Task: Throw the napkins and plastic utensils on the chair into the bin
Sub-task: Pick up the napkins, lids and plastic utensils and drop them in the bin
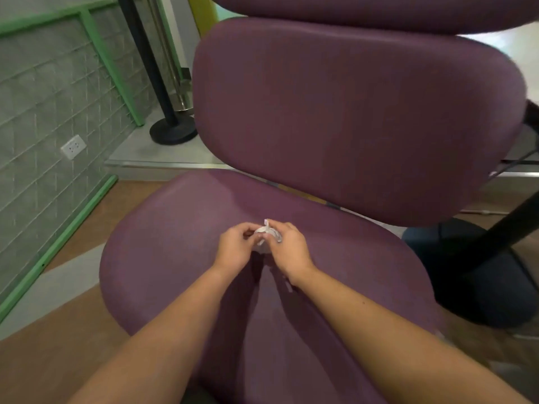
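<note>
A purple padded chair (180,228) fills the view, seat below and backrest above. Over the middle of the seat, my left hand (236,249) and my right hand (288,249) meet with fingers curled around a small white bundle (267,233) of napkin and plastic utensils. A white tip of the bundle sticks up between the fingers. The rest of it is hidden by the hands. A small white scrap (288,287) shows beside my right wrist. No bin is visible.
A black stanchion post with a round base (173,131) stands behind the chair at the left. A green-framed mesh panel (58,112) with a wall socket lines the left side. A dark round object (478,275) and black legs sit at the right. Wooden floor surrounds the chair.
</note>
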Motion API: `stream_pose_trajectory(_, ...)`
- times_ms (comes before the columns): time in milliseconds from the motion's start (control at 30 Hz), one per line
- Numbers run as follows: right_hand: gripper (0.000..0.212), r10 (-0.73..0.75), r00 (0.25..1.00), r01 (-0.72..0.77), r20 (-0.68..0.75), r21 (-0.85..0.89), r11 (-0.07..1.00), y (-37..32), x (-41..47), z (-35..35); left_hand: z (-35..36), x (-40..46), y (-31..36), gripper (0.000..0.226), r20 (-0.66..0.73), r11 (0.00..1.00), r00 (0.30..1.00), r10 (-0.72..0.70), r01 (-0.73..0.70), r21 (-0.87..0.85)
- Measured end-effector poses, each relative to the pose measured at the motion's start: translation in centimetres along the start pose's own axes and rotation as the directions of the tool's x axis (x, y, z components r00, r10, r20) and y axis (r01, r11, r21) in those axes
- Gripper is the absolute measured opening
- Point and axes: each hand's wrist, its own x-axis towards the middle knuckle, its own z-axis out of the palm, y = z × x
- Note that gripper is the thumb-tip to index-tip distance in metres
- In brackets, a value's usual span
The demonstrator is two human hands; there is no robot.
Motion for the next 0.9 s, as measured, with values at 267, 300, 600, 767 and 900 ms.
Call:
stream_pose_trajectory(267, 0.007, 0.200, 0.931, -0.125, -0.304, 0.248, 0.961, 1.8, -8.1, -8.0, 4.6, -6.3, 8.5, 0.016, 0.280, 0.888, 0.958, -0.066, 0.184, -0.422)
stream_pose_trajectory(300, 0.011, 0.199, 0.921, -0.122, -0.336, 0.239, 0.963, 2.2, -9.0, -9.0, 5.3, -7.0, 9.5, 0.010, 0.317, 0.868, 0.944, -0.095, 0.235, -0.438)
stream_pose_trajectory(600, 0.004, 0.256, 0.824, -0.151, -0.506, 0.239, 0.959, 5.2, -17.7, -17.8, 13.6, -12.9, 17.4, 0.015, 0.508, 0.871, 0.855, -0.101, 0.323, -0.371)
stream_pose_trajectory(767, 0.018, 0.277, 0.792, -0.160, -0.544, 0.253, 0.954, 9.3, -24.0, -23.0, 20.0, -17.4, 22.0, 0.025, 0.643, 0.851, 0.760, -0.092, 0.396, -0.346)
stream_pose_trajectory(900, 0.019, 0.268, 0.743, -0.243, -0.613, 0.126, 0.962, 12.4, -27.1, -26.9, 24.0, -19.8, 23.8, 0.029, 0.721, 0.885, 0.689, -0.067, 0.375, -0.276)
